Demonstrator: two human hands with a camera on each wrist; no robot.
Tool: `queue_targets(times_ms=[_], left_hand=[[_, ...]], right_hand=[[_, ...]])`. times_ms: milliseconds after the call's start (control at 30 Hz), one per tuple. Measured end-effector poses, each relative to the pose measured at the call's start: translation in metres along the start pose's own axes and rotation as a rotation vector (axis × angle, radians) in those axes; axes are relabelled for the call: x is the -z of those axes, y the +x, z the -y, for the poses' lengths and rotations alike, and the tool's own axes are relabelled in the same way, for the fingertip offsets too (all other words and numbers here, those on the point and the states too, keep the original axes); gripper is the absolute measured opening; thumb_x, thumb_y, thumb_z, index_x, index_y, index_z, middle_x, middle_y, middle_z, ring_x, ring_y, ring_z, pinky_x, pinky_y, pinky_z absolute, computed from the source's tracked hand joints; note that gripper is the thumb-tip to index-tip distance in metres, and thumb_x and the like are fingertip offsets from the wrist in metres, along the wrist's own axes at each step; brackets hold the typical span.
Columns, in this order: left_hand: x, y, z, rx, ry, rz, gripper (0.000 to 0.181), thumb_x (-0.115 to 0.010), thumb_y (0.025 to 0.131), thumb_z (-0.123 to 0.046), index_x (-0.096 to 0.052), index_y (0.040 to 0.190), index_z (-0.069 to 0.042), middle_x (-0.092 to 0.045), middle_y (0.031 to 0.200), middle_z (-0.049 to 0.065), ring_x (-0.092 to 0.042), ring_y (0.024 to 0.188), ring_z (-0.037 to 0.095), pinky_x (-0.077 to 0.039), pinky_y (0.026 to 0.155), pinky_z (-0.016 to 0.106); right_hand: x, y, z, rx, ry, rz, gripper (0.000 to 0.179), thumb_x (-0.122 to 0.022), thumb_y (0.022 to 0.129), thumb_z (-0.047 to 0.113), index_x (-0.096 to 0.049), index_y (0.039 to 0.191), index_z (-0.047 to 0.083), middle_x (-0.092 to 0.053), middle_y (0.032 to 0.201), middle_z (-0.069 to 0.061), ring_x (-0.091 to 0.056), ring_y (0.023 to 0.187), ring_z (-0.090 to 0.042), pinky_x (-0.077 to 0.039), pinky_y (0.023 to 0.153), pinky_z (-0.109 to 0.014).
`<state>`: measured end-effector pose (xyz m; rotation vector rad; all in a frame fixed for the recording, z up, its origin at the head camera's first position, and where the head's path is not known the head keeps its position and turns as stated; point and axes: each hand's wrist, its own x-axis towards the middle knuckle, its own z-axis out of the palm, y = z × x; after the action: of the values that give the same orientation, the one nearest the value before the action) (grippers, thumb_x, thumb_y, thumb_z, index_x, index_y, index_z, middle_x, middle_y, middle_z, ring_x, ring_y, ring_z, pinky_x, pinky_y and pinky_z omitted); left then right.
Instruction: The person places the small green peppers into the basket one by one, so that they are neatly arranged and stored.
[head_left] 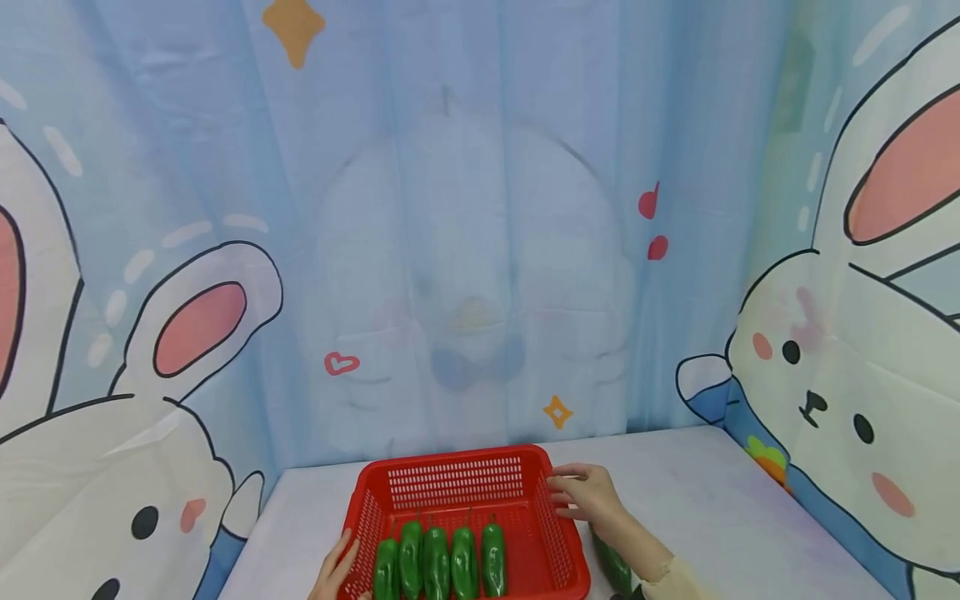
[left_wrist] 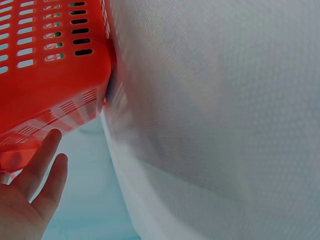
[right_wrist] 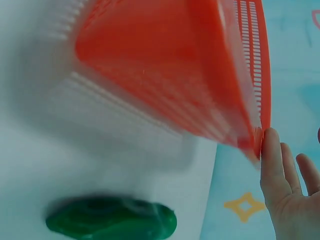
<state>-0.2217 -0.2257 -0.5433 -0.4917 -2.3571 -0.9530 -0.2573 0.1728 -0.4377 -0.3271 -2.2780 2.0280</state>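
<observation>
A red plastic basket (head_left: 468, 456) with slotted walls stands on the table between my two hands. Inside it several green peppers (head_left: 463, 560) lie side by side in a row, stems toward the far wall. My left hand (head_left: 334, 571) is at the basket's left side; in the left wrist view its fingers (left_wrist: 53, 187) are extended near the outer wall. At the right rim, toward the far corner, my right hand (head_left: 588, 493) touches the basket with nearly straight fingers (right_wrist: 272, 160). Another green pepper (right_wrist: 112, 218) lies on the table right of the basket, partly behind my right forearm in the head view.
A white cloth covers the table (head_left: 667, 483). Behind and to both sides hangs a light blue curtain (head_left: 450, 208) printed with cartoon rabbits, hearts and stars, close to the table's far edge.
</observation>
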Motion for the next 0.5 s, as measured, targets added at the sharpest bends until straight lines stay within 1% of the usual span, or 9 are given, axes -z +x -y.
queue_targets(times_ms=[67, 100, 133, 167, 233, 300, 367, 433, 500], left_hand=[[0.0, 0.001, 0.001, -0.019, 0.005, -0.005, 0.058, -0.08, 0.077, -0.01, -0.06, 0.128, 0.01, -0.05, 0.137, 0.025, -0.057, 0.113, 0.032, -0.055, 0.067, 0.029], [-0.001, 0.001, 0.002, -0.02, 0.001, -0.009, 0.059, -0.081, 0.077, -0.01, -0.06, 0.128, 0.01, -0.05, 0.136, 0.024, -0.057, 0.114, 0.026, -0.055, 0.067, 0.028], [-0.001, 0.001, 0.001, -0.013, -0.009, -0.009, 0.059, -0.081, 0.077, -0.01, -0.06, 0.128, 0.01, -0.051, 0.137, 0.023, -0.056, 0.116, 0.023, -0.056, 0.067, 0.029], [0.0, 0.001, 0.002, -0.02, -0.009, -0.007, 0.059, -0.081, 0.077, -0.011, -0.06, 0.128, 0.01, -0.05, 0.137, 0.023, -0.054, 0.118, 0.019, -0.056, 0.068, 0.029], [-0.001, 0.0, 0.003, -0.033, -0.018, -0.011, 0.06, -0.081, 0.077, -0.011, -0.06, 0.128, 0.01, -0.05, 0.138, 0.019, -0.048, 0.121, 0.005, -0.056, 0.069, 0.029], [-0.001, 0.0, 0.004, -0.041, -0.036, -0.024, 0.061, -0.082, 0.076, -0.011, -0.06, 0.128, 0.009, -0.05, 0.141, 0.01, -0.037, 0.123, -0.009, -0.056, 0.069, 0.029], [-0.002, -0.001, 0.006, -0.075, -0.048, -0.043, 0.061, -0.083, 0.074, -0.009, -0.06, 0.127, 0.011, -0.048, 0.143, 0.003, -0.029, 0.123, -0.016, -0.056, 0.069, 0.03], [-0.003, -0.001, 0.008, -0.1, -0.057, -0.054, 0.062, -0.083, 0.073, -0.007, -0.059, 0.126, 0.012, -0.045, 0.145, -0.005, -0.024, 0.124, -0.019, -0.055, 0.069, 0.029], [-0.004, -0.002, 0.01, -0.112, -0.086, -0.06, 0.061, -0.083, 0.072, -0.005, -0.059, 0.126, 0.012, -0.041, 0.147, -0.012, -0.023, 0.125, -0.02, -0.055, 0.07, 0.029]], right_hand=[[0.005, 0.001, -0.001, 0.005, -0.002, -0.006, 0.039, -0.066, 0.091, 0.009, -0.058, 0.12, -0.015, -0.07, 0.097, -0.022, -0.071, 0.085, -0.033, -0.059, 0.067, -0.041], [0.008, 0.002, -0.002, 0.009, -0.002, -0.012, 0.039, -0.066, 0.091, 0.009, -0.058, 0.12, -0.015, -0.07, 0.097, -0.022, -0.071, 0.085, -0.034, -0.059, 0.067, -0.042], [0.011, 0.002, -0.003, 0.012, -0.004, -0.017, 0.039, -0.067, 0.09, 0.009, -0.058, 0.12, -0.015, -0.07, 0.098, -0.022, -0.07, 0.087, -0.035, -0.059, 0.067, -0.042], [0.014, 0.003, -0.004, 0.011, 0.0, -0.022, 0.039, -0.067, 0.09, 0.008, -0.058, 0.119, -0.015, -0.07, 0.099, -0.023, -0.07, 0.089, -0.036, -0.059, 0.068, -0.042], [0.02, 0.003, -0.006, 0.009, 0.001, -0.025, 0.039, -0.066, 0.091, 0.008, -0.057, 0.12, -0.016, -0.069, 0.102, -0.025, -0.069, 0.092, -0.038, -0.059, 0.069, -0.043], [0.025, 0.004, -0.009, -0.005, -0.001, -0.033, 0.039, -0.065, 0.091, 0.007, -0.057, 0.12, -0.017, -0.068, 0.105, -0.026, -0.069, 0.093, -0.038, -0.059, 0.069, -0.043], [0.031, 0.006, -0.012, -0.026, -0.008, -0.037, 0.039, -0.063, 0.092, 0.008, -0.056, 0.121, -0.017, -0.068, 0.106, -0.027, -0.069, 0.093, -0.037, -0.059, 0.07, -0.042], [0.036, 0.007, -0.015, -0.041, -0.022, -0.039, 0.038, -0.062, 0.094, 0.008, -0.055, 0.121, -0.017, -0.068, 0.105, -0.026, -0.07, 0.091, -0.035, -0.059, 0.07, -0.041], [0.04, 0.008, -0.018, -0.055, -0.031, -0.044, 0.038, -0.062, 0.094, 0.008, -0.055, 0.121, -0.017, -0.068, 0.105, -0.025, -0.07, 0.09, -0.033, -0.059, 0.071, -0.041]])
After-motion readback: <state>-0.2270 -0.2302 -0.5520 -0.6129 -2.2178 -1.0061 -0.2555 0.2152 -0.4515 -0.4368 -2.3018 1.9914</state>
